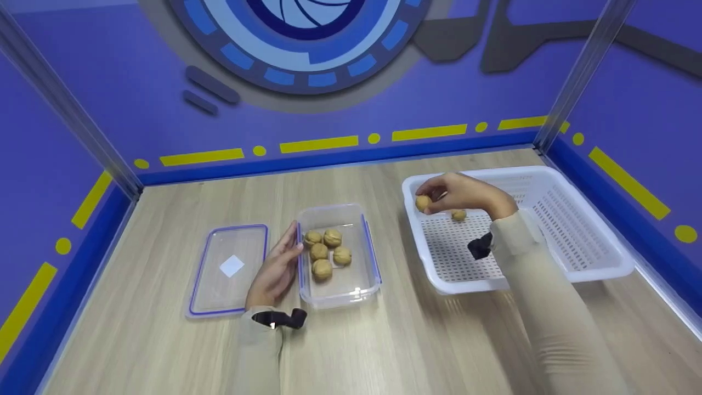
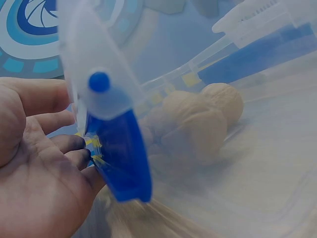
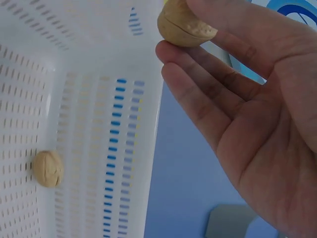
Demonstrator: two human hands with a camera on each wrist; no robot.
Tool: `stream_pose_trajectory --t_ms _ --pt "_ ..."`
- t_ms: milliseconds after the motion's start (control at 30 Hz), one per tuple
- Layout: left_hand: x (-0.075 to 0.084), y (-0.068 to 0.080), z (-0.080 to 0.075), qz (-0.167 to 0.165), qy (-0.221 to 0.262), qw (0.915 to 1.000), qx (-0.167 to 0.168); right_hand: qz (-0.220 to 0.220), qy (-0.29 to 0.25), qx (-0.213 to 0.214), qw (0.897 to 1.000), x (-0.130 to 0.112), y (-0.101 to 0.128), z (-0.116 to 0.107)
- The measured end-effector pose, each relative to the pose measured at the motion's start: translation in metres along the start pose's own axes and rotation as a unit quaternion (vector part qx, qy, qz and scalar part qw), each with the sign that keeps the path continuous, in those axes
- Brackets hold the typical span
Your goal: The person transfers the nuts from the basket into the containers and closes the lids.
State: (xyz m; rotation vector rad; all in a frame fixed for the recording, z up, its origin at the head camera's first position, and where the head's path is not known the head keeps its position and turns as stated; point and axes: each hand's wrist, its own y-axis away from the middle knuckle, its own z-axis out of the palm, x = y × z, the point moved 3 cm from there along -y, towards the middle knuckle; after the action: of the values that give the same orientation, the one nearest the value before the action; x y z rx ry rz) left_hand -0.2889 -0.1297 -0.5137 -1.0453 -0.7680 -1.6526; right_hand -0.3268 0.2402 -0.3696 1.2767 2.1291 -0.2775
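Observation:
A walnut [image 1: 423,203] is pinched between the thumb and fingertips of my right hand [image 1: 460,193], raised over the left part of the white basket [image 1: 433,282]. The right wrist view shows this walnut [image 3: 183,25] near the basket's rim. A second walnut [image 1: 459,215] lies low in the basket, partly behind the hand in the head view. Against the left wall of a clear plastic box [image 1: 356,296] rests my left hand [image 1: 274,277], its fingers extended along the outside, beside a blue-edged side flap [image 2: 121,153]. Several walnuts [image 1: 322,269] sit inside this box, mostly to its left.
A clear lid [image 1: 205,296] with a blue seal and a white diamond-shaped label lies on the wooden table [image 1: 395,351], left of the box. Purple-blue panels [image 1: 351,120] enclose the back and sides.

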Motion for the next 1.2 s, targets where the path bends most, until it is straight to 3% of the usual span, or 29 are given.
stream_pose_trajectory --t_ms 700,1200 --pt "-0.001 0.002 -0.002 -0.003 0.002 1.0 0.003 -0.063 -0.002 -0.03 0.998 -0.065 -0.044 0.029" --pt "-0.001 0.0 -0.001 -0.001 0.008 0.9999 0.011 -0.091 -0.011 -0.067 0.994 -0.092 -0.071 0.061"
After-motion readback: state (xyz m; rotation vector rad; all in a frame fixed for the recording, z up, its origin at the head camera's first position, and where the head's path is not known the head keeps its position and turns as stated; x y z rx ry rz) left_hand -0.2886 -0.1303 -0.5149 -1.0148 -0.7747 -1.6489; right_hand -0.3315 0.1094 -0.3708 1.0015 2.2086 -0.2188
